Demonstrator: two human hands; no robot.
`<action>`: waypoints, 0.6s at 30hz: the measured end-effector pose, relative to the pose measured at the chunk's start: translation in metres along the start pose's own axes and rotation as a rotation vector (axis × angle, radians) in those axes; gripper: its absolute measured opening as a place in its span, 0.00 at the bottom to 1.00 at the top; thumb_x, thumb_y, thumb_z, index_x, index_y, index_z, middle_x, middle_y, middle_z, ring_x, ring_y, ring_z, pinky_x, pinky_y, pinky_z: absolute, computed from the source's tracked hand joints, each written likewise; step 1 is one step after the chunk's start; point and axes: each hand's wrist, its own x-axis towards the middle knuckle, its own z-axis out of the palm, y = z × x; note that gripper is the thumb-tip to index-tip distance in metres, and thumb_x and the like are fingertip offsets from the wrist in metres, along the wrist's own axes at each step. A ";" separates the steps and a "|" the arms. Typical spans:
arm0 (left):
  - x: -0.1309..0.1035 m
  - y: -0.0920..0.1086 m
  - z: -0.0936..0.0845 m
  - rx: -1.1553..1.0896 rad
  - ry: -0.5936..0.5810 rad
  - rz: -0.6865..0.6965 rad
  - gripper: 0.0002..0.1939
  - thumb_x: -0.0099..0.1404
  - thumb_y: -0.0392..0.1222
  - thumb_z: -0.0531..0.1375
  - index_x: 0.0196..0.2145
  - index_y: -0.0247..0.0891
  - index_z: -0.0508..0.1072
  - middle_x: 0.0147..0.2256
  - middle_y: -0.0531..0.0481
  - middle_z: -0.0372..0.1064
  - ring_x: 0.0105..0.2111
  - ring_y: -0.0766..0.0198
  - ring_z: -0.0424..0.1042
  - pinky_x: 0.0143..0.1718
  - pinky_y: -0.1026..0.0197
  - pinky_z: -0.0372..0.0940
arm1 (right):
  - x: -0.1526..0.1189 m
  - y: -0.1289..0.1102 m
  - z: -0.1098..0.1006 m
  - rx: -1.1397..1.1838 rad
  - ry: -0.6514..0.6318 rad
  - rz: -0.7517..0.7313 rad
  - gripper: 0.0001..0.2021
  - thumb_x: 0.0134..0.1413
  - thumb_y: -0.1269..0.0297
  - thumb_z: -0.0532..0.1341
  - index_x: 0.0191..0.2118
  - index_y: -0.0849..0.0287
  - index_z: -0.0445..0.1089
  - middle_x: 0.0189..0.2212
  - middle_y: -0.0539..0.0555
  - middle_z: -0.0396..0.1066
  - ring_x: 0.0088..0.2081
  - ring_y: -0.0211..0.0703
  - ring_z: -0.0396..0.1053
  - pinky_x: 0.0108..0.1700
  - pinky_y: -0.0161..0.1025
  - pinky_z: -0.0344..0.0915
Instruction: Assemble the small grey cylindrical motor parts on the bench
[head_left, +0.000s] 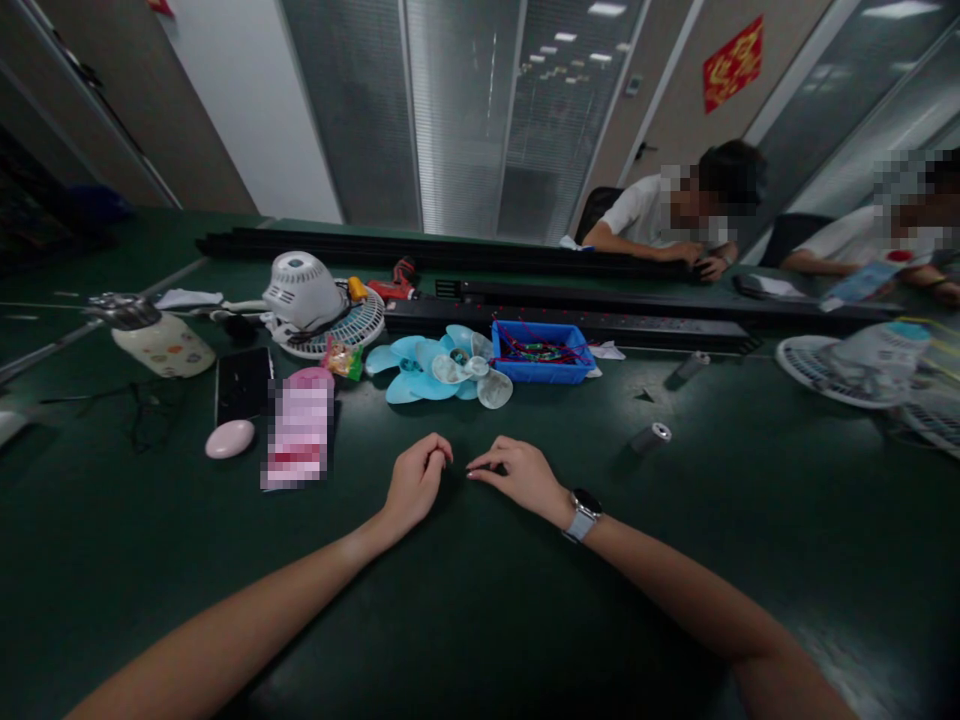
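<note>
Over the dark green table [465,600], my left hand [417,478] is closed with its fingers curled in; whether anything is inside is hidden. My right hand [521,476], with a watch [583,510] on the wrist, is closed in a pinch, and anything at its fingertips is too small to name. A small gap separates the two hands. Just beyond them lie light blue fan blades [427,368] and a blue bin [541,368] of wires. Left of my left hand are a pink packet [301,425] and a pink oval object [230,439].
Two metal cylinders [651,437] stand to the right. Fan parts [304,295], a tablet [244,385], a bottle [169,343] and a red drill [397,285] are at the left and back. Long black bars cross behind. Two people sit across the table.
</note>
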 end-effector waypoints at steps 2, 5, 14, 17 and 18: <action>0.000 -0.001 0.000 0.000 -0.002 -0.003 0.11 0.64 0.36 0.48 0.28 0.39 0.67 0.26 0.54 0.64 0.28 0.64 0.66 0.33 0.63 0.58 | -0.005 0.003 -0.011 0.019 0.061 0.000 0.10 0.60 0.54 0.61 0.41 0.48 0.77 0.31 0.48 0.70 0.31 0.36 0.67 0.33 0.35 0.61; 0.001 -0.004 0.001 -0.004 -0.011 -0.004 0.11 0.64 0.36 0.48 0.28 0.39 0.68 0.25 0.55 0.63 0.28 0.64 0.65 0.32 0.63 0.57 | -0.026 0.023 -0.046 -0.016 0.285 0.062 0.11 0.62 0.55 0.59 0.42 0.52 0.75 0.34 0.50 0.72 0.33 0.39 0.68 0.37 0.37 0.64; 0.000 -0.003 0.000 0.002 -0.026 -0.005 0.11 0.64 0.36 0.48 0.28 0.39 0.68 0.25 0.55 0.63 0.27 0.65 0.64 0.31 0.63 0.56 | -0.113 0.120 -0.129 -0.448 0.697 0.416 0.16 0.61 0.51 0.56 0.39 0.57 0.74 0.38 0.57 0.76 0.40 0.49 0.73 0.42 0.45 0.67; 0.000 -0.003 0.000 0.004 -0.016 0.001 0.11 0.64 0.36 0.48 0.28 0.39 0.67 0.25 0.55 0.62 0.27 0.65 0.64 0.31 0.63 0.56 | -0.120 0.127 -0.125 -0.409 0.675 0.494 0.16 0.61 0.52 0.55 0.41 0.56 0.74 0.38 0.56 0.77 0.39 0.49 0.74 0.42 0.44 0.67; 0.000 -0.003 0.000 0.005 -0.014 0.003 0.11 0.64 0.36 0.48 0.28 0.39 0.67 0.24 0.55 0.62 0.27 0.65 0.64 0.31 0.63 0.56 | -0.121 0.127 -0.124 -0.393 0.674 0.504 0.16 0.61 0.51 0.54 0.41 0.56 0.73 0.38 0.56 0.77 0.39 0.49 0.74 0.42 0.44 0.67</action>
